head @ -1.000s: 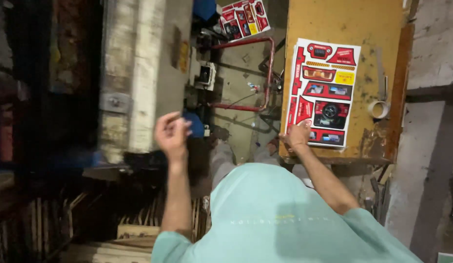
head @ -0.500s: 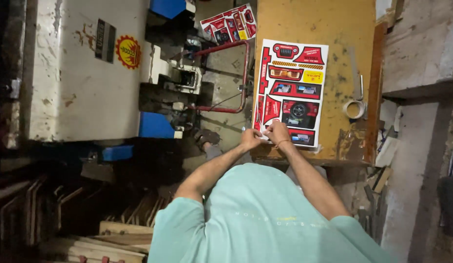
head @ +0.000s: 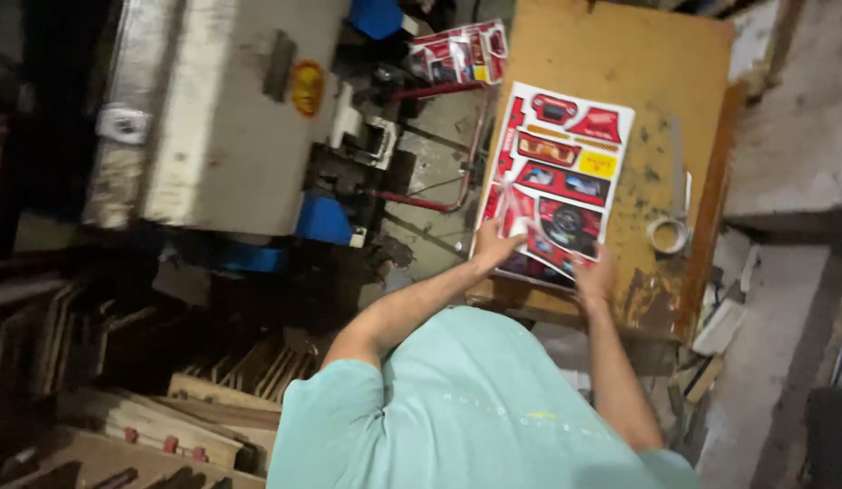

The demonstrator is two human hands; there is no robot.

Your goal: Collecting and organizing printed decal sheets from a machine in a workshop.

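**Both Hands on the Printed Sheet**

Here, from the head camera: a large, flat, die-cut printed cardboard sheet in red, white and yellow (head: 558, 177), lying on a worn orange-brown wooden tabletop (head: 611, 45), near edge towards the body. Left hand (head: 495, 243) closed on the sheet's near left corner, lifting a red flap of it. Right hand (head: 595, 276) laid on the near right edge, fingers seemingly pressing down; a true pinch or only a flat press cannot be told. Beside the sheet, to the right, a small roll of pale tape (head: 667, 234) on the same top. Further off, a second stack of similar printed sheets (head: 457, 50) beyond the table's left side. To the left, a grey metal machine with blue parts (head: 221, 118) and a red pipe frame (head: 457, 145). Below, stacked wooden boards (head: 176, 407).

Likely light, thin and bendy, apt to crease or tear along the cut lines; best taken at the outer border with both hands, well spread, not by the loose flaps.
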